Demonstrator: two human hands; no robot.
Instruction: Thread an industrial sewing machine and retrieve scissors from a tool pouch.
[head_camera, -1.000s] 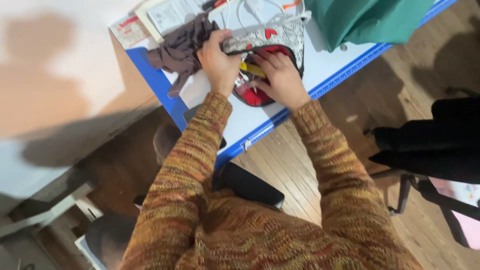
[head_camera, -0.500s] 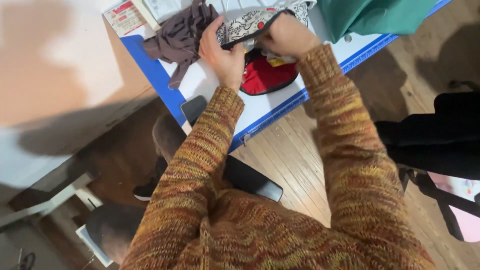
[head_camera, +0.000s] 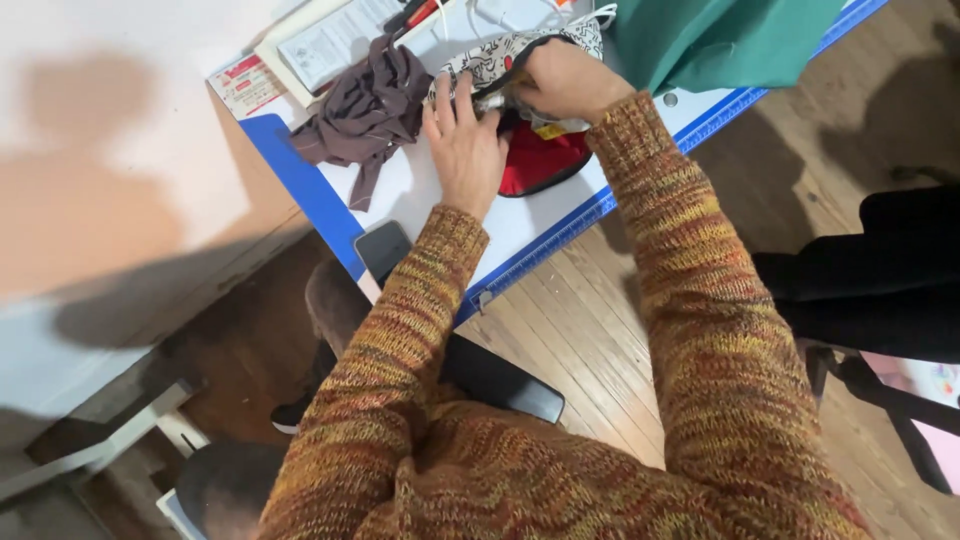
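Both hands have dropped back onto the table since the earlier frame. Left hand (head_camera: 465, 150) lies flat, fingers spread, pinning the patterned pouch (head_camera: 520, 110) with red lining at upper centre; right hand (head_camera: 565, 80) is clenched on its top edge, likely holding it open. Brown cloth (head_camera: 365, 110) upper left, green fabric (head_camera: 720, 40) upper right, phone (head_camera: 383, 250) by the white blue-edged table (head_camera: 560, 215), wood floor (head_camera: 590, 330) below.

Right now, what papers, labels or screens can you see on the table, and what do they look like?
Phone: near table edge, below the left hand; dark rectangle, screen off.
Leaflet: far left corner of the table; small, white and red, printed.
Sheet: far edge, beside the brown cloth; white rectangle with grey print.
Yellow tag: on the red pouch, under the right hand; small.
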